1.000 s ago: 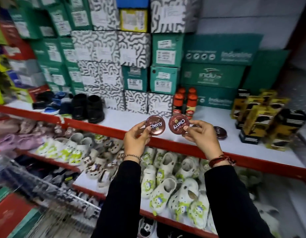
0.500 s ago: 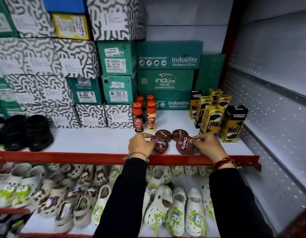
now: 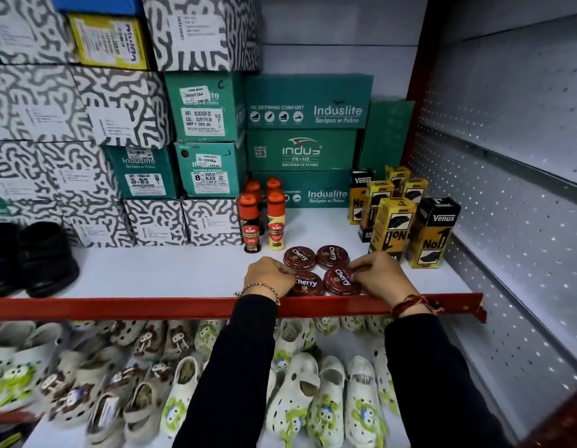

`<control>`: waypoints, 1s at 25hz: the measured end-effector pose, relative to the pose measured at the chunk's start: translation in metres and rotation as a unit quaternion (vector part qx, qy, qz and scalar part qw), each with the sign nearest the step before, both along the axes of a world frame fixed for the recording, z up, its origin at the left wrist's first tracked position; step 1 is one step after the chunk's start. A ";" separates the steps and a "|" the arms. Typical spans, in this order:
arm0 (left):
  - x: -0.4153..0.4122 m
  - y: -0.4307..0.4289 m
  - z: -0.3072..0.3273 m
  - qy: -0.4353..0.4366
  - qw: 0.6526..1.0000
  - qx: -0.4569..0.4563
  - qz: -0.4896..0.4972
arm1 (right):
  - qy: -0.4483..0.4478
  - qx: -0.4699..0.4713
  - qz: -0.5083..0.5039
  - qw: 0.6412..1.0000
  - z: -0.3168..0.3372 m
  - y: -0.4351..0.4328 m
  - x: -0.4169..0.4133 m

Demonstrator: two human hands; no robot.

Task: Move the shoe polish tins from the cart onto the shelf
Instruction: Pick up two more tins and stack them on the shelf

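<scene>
Two dark red round Cherry shoe polish tins [image 3: 296, 256] [image 3: 332, 255] lie flat on the white shelf [image 3: 183, 273], behind its red front edge. Just in front of them lie two more. My left hand [image 3: 267, 274] curls over the left edge of the front left tin [image 3: 310, 283], which rests flat on the shelf. My right hand [image 3: 381, 273] pinches the right edge of the front right tin [image 3: 341, 279], also resting flat. The two front tins sit side by side, nearly touching. No cart is in view.
Kiwi polish bottles [image 3: 250, 227] stand just behind the tins, and yellow-and-black Venus boxes [image 3: 394, 227] to the right. Stacked shoe boxes [image 3: 209, 169] fill the back. Black shoes [image 3: 35, 257] sit far left. A perforated wall [image 3: 507, 221] closes the right. Clogs [image 3: 293, 392] fill the lower shelf.
Both hands brought their tins down from mid-air onto the shelf. The tins now lie flat in front of the two back tins. The view swung right and closer.
</scene>
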State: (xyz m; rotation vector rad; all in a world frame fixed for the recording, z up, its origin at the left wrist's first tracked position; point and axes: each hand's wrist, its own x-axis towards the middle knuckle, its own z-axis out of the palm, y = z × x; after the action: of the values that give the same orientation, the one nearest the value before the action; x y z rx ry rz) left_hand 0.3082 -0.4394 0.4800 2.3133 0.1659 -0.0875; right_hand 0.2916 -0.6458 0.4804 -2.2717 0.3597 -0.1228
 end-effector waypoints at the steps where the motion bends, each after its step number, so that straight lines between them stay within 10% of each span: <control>1: 0.002 0.001 0.000 0.005 1.000 0.005 -0.005 | 0.000 -0.010 0.008 1.000 0.001 0.000 -0.001; 12: 0.008 -0.014 0.000 -0.042 0.962 0.127 -0.240 | 0.024 -0.168 0.194 0.966 0.001 0.022 0.010; 25: -0.002 -0.024 -0.015 -0.073 0.962 0.109 -0.238 | -0.014 -0.193 0.163 0.967 -0.006 0.016 -0.004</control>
State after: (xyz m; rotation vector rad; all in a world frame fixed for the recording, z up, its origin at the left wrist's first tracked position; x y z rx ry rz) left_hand 0.3061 -0.4634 0.4646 2.5217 -0.4825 -0.1449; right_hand 0.2875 -0.6296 0.4742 -2.6760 -0.0662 -0.0569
